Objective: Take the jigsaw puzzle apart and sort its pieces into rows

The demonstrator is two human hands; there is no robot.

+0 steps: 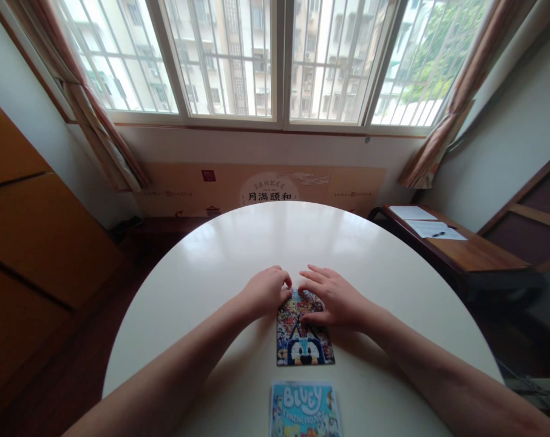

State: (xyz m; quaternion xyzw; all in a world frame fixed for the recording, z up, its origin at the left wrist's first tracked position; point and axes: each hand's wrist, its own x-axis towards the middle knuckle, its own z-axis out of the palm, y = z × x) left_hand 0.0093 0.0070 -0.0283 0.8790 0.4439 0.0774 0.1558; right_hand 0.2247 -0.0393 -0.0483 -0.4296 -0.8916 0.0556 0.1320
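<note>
A small rectangular picture (297,337) with a crowded, colourful pattern and a blue dog's face at its near end lies flat on the white round table (202,261). At its far left corner is my left hand (268,291), fingers curled and thumb drawn in close to them; whether anything is between the fingertips is hidden. My right hand (334,297) reaches over the picture's right side, fingers apart, with the thumb over its middle and the index finger bent toward its far edge. Nearer to me lies a light blue card (305,409) lettered "BLUEY", cut off by the frame's lower edge.
On the right, a wooden side table (484,252) holds sheets of paper (432,229) and a dark pen (439,234). A wooden chair back (534,212) stands beside it. An orange-brown cabinet (42,224) is at left, and a barred window (281,60) with curtains lies ahead.
</note>
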